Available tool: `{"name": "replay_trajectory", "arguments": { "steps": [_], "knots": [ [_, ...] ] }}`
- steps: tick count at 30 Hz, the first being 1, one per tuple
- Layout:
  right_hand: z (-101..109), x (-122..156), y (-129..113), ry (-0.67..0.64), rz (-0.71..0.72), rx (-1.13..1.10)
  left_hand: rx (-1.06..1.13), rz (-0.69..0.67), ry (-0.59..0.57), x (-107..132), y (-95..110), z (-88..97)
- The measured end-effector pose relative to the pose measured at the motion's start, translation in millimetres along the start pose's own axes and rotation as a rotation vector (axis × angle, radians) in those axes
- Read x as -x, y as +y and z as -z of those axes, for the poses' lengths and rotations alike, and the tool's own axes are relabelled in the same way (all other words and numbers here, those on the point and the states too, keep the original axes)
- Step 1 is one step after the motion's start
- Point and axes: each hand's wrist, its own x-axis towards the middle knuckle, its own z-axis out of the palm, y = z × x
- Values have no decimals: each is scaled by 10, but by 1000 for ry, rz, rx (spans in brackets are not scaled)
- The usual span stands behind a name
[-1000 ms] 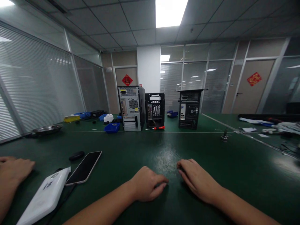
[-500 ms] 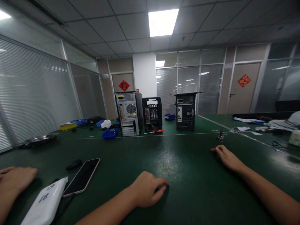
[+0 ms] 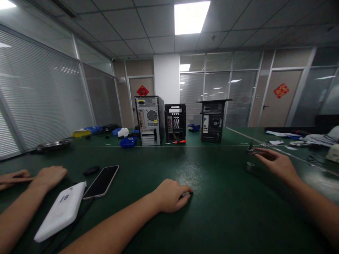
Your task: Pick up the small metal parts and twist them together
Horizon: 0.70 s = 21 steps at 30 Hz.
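metal piece (image 3: 250, 149), touching right grip (image 3: 278, 164), hold unclear

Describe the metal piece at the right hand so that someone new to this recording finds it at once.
On the green table, go right from the rightmost computer case to the person's right hand. At its fingertips is a small metal piece. A dark, narrow tip pointing up sets it apart from the short cylinder just below it in the picture.

On the table (image 3: 217, 222), phone (image 3: 102, 182) lies left, cylinder (image 3: 250, 167) right, three computer cases (image 3: 175, 121) behind
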Motion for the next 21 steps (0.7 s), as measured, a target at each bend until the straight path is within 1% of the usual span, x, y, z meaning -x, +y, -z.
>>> {"name": "replay_trajectory", "arguments": {
  "steps": [4,7,9,16,21],
  "knots": [
    [-22,17,55,-94,43,87,-30,-22,7,-1,-3,-7],
    [-73,33,52,-189,70,148,-27,-17,4,1,-4,-4],
    [-92,45,34,-229,84,183,-22,-17,-1,5,-6,0],
    [-87,62,-32,-249,111,287,-13,-27,0,12,-9,0],
    [-121,45,-11,-259,119,320,-12,-24,5,20,4,2]
  ]
}}
